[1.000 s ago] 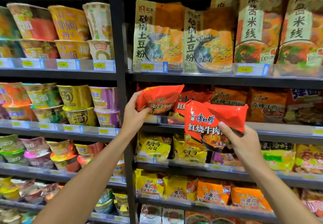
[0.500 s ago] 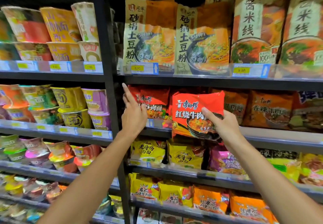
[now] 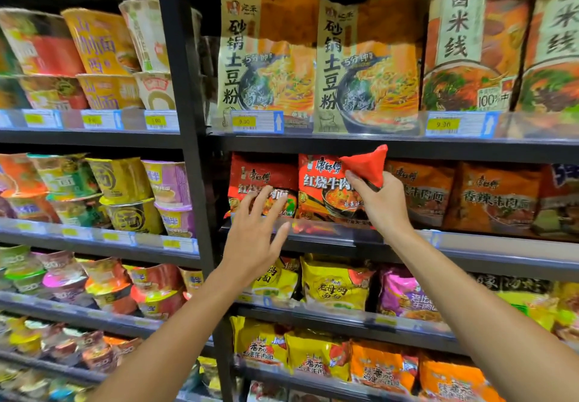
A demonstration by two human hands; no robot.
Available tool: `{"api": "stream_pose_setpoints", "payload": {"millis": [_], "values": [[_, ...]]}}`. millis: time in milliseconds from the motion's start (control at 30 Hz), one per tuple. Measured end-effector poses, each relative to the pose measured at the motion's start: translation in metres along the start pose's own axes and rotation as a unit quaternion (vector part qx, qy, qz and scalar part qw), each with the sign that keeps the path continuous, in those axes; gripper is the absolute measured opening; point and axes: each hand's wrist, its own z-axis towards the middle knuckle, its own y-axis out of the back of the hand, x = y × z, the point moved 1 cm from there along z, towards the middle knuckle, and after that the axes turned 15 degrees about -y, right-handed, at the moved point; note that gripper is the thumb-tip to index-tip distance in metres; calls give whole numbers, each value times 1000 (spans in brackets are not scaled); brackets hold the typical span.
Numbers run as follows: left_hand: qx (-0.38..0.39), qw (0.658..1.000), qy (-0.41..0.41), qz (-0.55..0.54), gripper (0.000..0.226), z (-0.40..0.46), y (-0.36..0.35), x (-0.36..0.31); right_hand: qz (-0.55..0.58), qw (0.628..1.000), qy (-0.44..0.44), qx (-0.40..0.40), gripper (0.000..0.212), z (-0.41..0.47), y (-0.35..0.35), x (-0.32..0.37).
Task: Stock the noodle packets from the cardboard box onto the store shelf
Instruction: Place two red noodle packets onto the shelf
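The left hand hovered with fingers spread and empty before a shelved red packet. The right hand pinched the second red packet by its folded corner on the shelf; letting go early might tip it forward.

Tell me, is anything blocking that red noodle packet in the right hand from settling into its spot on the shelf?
Nothing visible blocks it. The right hand pinches the red noodle packet by its folded top corner, already standing in the row on the shelf, beside the matching red packet. The left hand hovers open, fingers spread, in front of that neighbour.
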Motion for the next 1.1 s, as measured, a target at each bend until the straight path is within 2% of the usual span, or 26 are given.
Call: {"api": "stream_pose_setpoints", "payload": {"millis": [133,200,333,400,533,700,833,933,1100], "values": [[12,999,44,-11,60,-5,3,6,-93,995,23,37,31,7,-12,4],[-5,998,44,-40,62,-6,7,5,-151,986,19,71,34,8,-13,7],[-39,990,-64,-122,61,4,13,-6,-163,982,-26,93,36,10,-9,6],[-24,988,-75,-132,61,12,10,-11,-175,981,-30,79,40,12,-10,6],[25,995,-38,-88,57,26,2,-7,-189,981,-33,33,48,13,-15,6],[24,997,-20,-74,54,26,6,7,-230,972,-42,23,53,5,-27,23],[17,998,-40,-54,52,17,7,11,-216,971,31,-95,51,-12,-14,10],[18,996,-42,-72,53,20,8,8,-224,965,89,-100,45,-14,-6,-7],[39,995,-33,-90,56,26,9,0,-287,950,52,-115,43,-7,-10,-4]]}}
